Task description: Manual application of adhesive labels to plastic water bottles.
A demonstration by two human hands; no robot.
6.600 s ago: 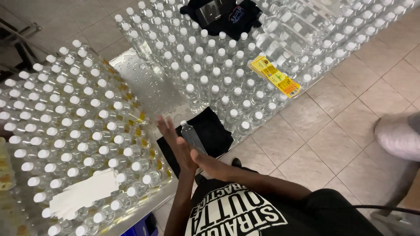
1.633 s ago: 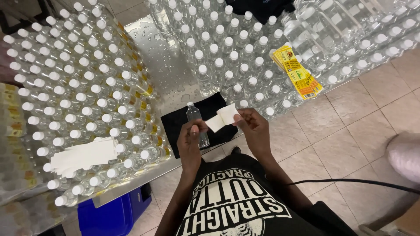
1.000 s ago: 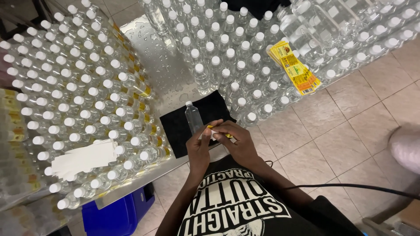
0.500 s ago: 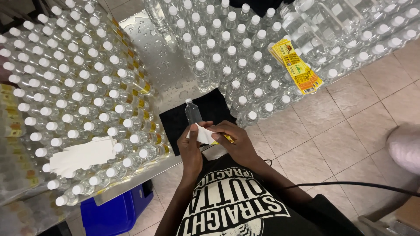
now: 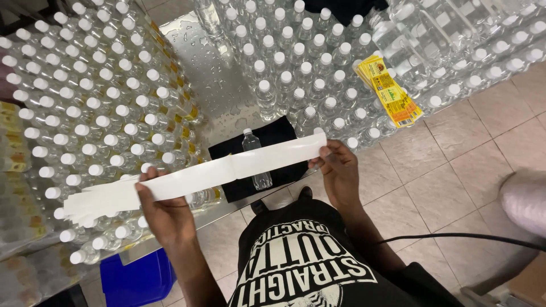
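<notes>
My left hand [image 5: 162, 207] and right hand [image 5: 335, 165] pinch the strip [image 5: 227, 169]; it could sag and tip the bottle [image 5: 255, 159] toward 12 o'clock.

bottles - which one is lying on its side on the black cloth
The lone clear bottle on the black cloth, partly behind the white strip; the other bottles stand upright in packed rows.

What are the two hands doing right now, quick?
Left hand: closed, pinching one end of the long white paper strip.
Right hand: closed, pinching the strip's other end, stretched flat above the clear bottle.
</notes>
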